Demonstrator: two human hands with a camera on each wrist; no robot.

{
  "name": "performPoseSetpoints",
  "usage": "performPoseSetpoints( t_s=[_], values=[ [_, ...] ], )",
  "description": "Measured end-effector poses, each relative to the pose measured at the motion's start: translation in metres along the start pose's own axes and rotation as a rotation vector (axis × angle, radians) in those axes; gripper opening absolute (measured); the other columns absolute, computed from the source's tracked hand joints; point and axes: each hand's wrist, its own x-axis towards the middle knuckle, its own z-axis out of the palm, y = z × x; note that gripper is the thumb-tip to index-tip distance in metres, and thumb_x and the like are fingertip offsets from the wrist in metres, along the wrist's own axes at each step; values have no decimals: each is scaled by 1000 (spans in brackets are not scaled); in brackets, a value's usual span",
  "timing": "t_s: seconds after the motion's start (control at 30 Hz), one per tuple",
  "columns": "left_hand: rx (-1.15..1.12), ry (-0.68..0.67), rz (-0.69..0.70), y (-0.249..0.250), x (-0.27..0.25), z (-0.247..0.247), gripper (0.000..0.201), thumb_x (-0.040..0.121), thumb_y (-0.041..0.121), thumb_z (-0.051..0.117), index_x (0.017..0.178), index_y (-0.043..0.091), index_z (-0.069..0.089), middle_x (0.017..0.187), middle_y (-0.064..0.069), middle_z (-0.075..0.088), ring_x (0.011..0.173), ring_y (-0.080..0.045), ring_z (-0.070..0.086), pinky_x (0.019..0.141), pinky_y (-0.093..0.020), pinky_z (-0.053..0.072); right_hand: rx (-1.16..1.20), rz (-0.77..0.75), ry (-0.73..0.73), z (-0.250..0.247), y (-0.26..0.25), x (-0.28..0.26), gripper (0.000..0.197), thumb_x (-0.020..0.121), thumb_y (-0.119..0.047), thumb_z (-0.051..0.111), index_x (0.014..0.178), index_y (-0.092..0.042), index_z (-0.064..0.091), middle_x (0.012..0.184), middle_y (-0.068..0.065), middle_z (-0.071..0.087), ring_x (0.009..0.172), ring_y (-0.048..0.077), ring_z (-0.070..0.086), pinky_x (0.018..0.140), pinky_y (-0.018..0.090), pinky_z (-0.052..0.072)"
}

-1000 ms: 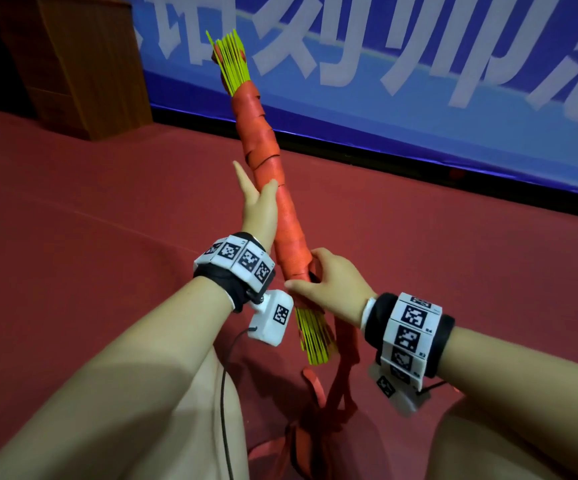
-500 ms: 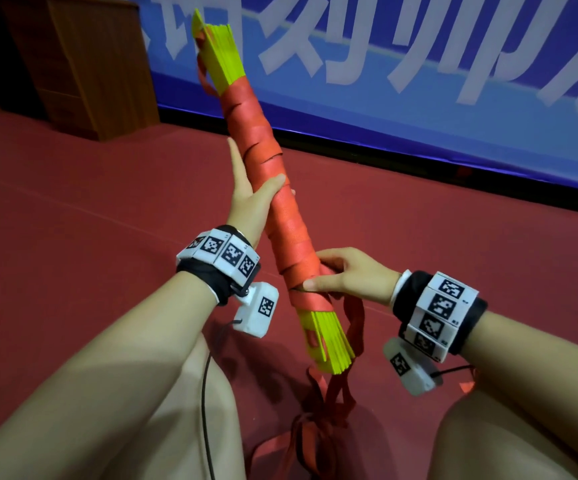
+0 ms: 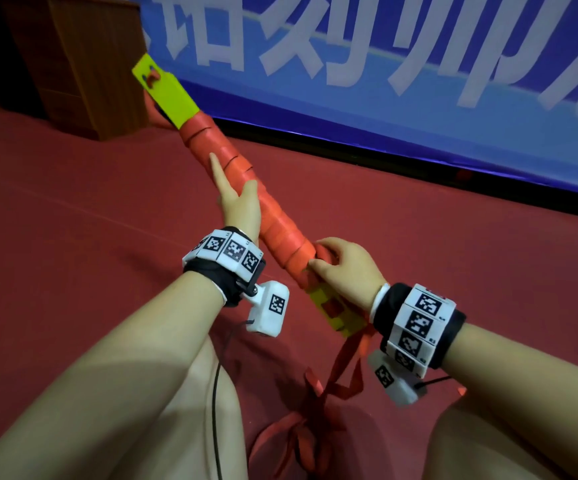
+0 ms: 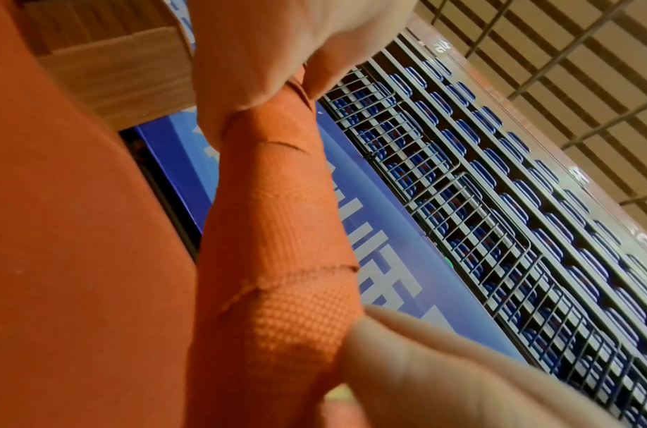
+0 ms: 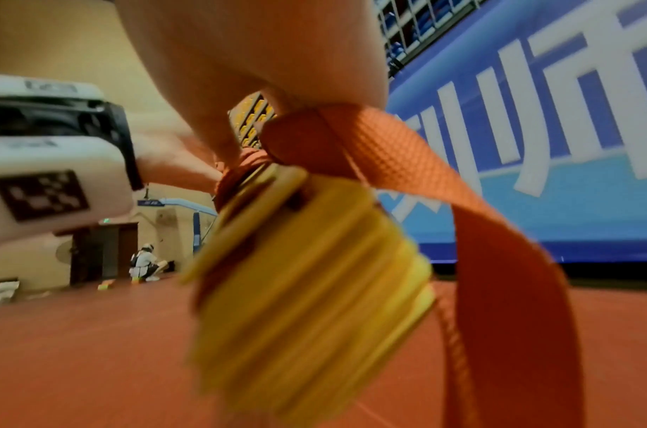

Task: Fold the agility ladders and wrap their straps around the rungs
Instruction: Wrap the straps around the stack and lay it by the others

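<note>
A bundle of stacked yellow rungs (image 3: 166, 90) is held slantwise above the floor, its middle wound in orange strap (image 3: 273, 230). My left hand (image 3: 240, 202) holds the wrapped middle, thumb on top and index finger stretched along it; in the left wrist view the fingers (image 4: 263, 52) close round the wrapped bundle (image 4: 278, 260). My right hand (image 3: 344, 268) grips the strap at the near end of the wrap, just above the bare yellow rung ends (image 3: 336, 311). In the right wrist view the strap (image 5: 406, 162) loops over the rung stack (image 5: 307, 275) and trails down.
Loose orange strap (image 3: 315, 410) hangs from the bundle and lies between my knees on the red floor (image 3: 73, 220). A blue banner (image 3: 384, 81) runs along the far wall. A wooden cabinet (image 3: 83, 57) stands far left. Another person (image 5: 144, 266) crouches far off.
The bundle has rolled about its long axis, its flat yellow face now toward me, and leaned further left. My right hand has shifted round the near end with the strap.
</note>
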Motion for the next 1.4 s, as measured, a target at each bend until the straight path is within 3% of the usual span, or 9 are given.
performPoseSetpoints(
  t_s=[0.13,0.27,0.37,0.53,0.63,0.77,0.93,1.1,1.4],
  values=[
    [-40,34,-102,-6,5,1,80,91,-4,42,155,30,9,145,-1,36,86,10,56,69,-10,45,-169,-60,-92,-3,1,-1,55,79,-50,68,125,-24,52,105,-1,68,96,21,63,82,35,49],
    [-85,-1,-168,-6,0,3,94,85,0,57,155,31,3,153,-7,33,124,-21,52,104,-38,45,-238,-53,-204,5,6,1,64,75,-49,74,125,-18,48,104,4,66,96,24,61,79,35,47],
    [-70,-78,-164,0,-1,5,105,70,15,65,154,38,5,144,-9,46,113,-25,61,97,-50,51,-85,-75,-231,11,9,2,49,79,-35,75,115,-13,49,98,6,67,89,25,62,73,32,43],
    [-189,-278,-130,6,2,10,84,91,-2,56,155,30,11,107,-11,64,84,-16,64,86,-37,55,338,-66,-311,12,16,1,38,80,-12,76,108,-15,50,87,0,67,67,0,60,65,19,48],
    [-243,-341,-112,9,6,9,66,96,1,46,152,26,23,133,-9,57,97,-16,63,90,-32,52,563,-71,-380,1,16,-2,40,83,2,69,117,-9,53,104,0,65,86,-4,62,80,13,48],
    [-402,-396,-150,9,9,5,73,88,4,43,152,32,20,141,-14,49,104,-33,56,98,-52,47,630,-126,-476,-21,15,-3,42,86,10,60,123,-9,54,111,-2,65,97,-3,63,85,14,48],
    [-415,-372,-222,-2,11,6,74,97,-4,32,154,36,7,142,-16,46,103,-31,57,102,-61,41,568,-20,-476,-40,25,6,29,83,1,66,104,-19,67,93,-9,73,84,4,67,76,16,52],
    [-226,-281,-122,-10,8,11,78,98,-4,44,155,29,3,150,-7,38,125,-18,51,109,-39,40,333,172,-404,-41,27,15,16,78,-16,78,87,-7,68,66,2,63,49,7,54,48,16,45],
    [-170,-301,-38,-9,3,18,89,85,11,61,154,38,10,154,-3,35,133,-22,47,111,-46,39,595,195,-420,-36,43,7,21,92,-12,60,74,-10,51,58,0,55,49,7,51,51,18,42]
  ],
)
